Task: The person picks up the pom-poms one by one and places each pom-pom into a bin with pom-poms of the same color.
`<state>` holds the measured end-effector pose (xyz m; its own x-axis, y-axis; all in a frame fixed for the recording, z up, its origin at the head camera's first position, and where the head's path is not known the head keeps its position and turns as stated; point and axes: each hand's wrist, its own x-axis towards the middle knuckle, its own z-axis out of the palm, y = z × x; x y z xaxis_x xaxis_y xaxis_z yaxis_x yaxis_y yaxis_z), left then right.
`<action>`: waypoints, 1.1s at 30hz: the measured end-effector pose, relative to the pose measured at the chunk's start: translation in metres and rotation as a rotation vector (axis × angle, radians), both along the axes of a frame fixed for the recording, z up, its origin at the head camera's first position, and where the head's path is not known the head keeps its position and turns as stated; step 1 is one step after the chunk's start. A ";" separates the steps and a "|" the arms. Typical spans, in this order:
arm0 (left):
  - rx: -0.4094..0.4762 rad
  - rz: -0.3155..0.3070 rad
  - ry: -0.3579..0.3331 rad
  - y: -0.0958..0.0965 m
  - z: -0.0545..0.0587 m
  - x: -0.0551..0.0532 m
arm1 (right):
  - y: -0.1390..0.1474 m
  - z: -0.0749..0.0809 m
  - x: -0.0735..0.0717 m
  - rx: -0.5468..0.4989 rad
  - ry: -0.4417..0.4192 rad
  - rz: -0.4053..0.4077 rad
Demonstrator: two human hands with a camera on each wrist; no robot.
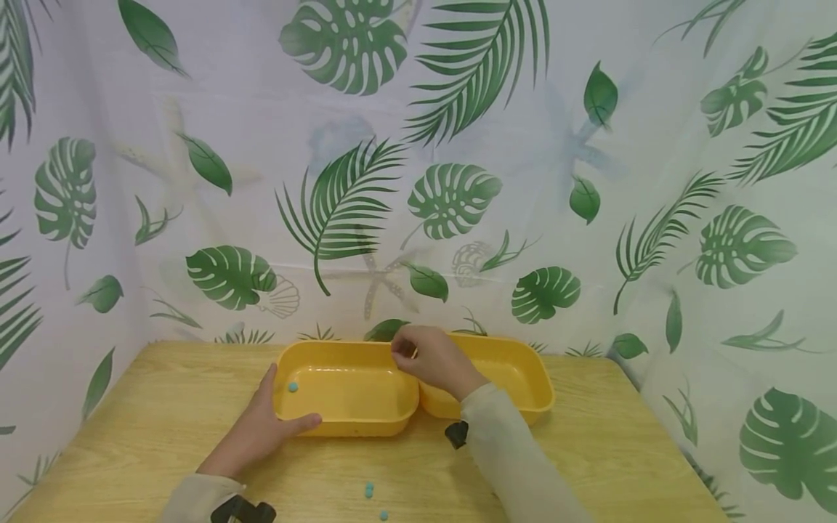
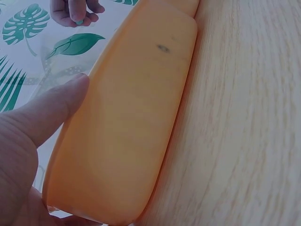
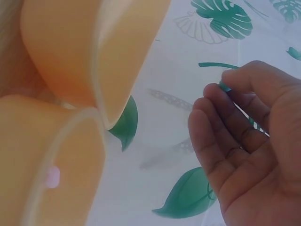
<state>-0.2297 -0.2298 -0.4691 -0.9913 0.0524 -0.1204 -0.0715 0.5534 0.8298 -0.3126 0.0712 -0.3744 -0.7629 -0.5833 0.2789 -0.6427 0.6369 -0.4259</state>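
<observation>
- The right hand [image 1: 431, 356] is up over the place where the two tubs meet, near the back rim. Its thumb and pointing finger pinch a tiny teal piece [image 3: 225, 86], and the other fingers bend loosely beside them.
- The left hand [image 1: 264, 418] holds a corner of the left yellow tub [image 1: 340, 428]. Its thumb presses on the front wall, and the other fingers go round the end (like a hand keeping a bowl from sliding).
- The right yellow tub [image 1: 523, 363] sits beside the left one, with their ends touching. No hand grips it.
- One teal bit [image 1: 293, 387] lies inside the left yellow tub, close to the left hand.
- More loose teal bits [image 1: 369, 492] lie on the wooden desk [image 1: 608, 450], in front of the tubs.
- The step in hand looks like carrying one tiny piece at the tubs. I can't tell which tub it is meant for.
- I think the next move calls for a soft pinch (the piece is so small it could slip), fingertips well over one tub before they let go, and the left yellow tub held steady.
</observation>
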 end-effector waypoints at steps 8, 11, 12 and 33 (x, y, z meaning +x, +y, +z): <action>0.000 -0.005 0.011 0.000 0.001 0.000 | -0.014 0.007 -0.014 0.056 -0.033 -0.008; 0.002 -0.007 0.013 0.000 0.003 0.000 | -0.019 0.008 -0.021 0.092 -0.047 -0.016; 0.004 -0.008 0.014 0.000 0.004 0.000 | -0.021 0.008 -0.022 0.103 -0.051 -0.020; 0.025 0.004 0.016 -0.002 0.002 0.001 | -0.043 -0.005 -0.056 0.524 -0.162 0.007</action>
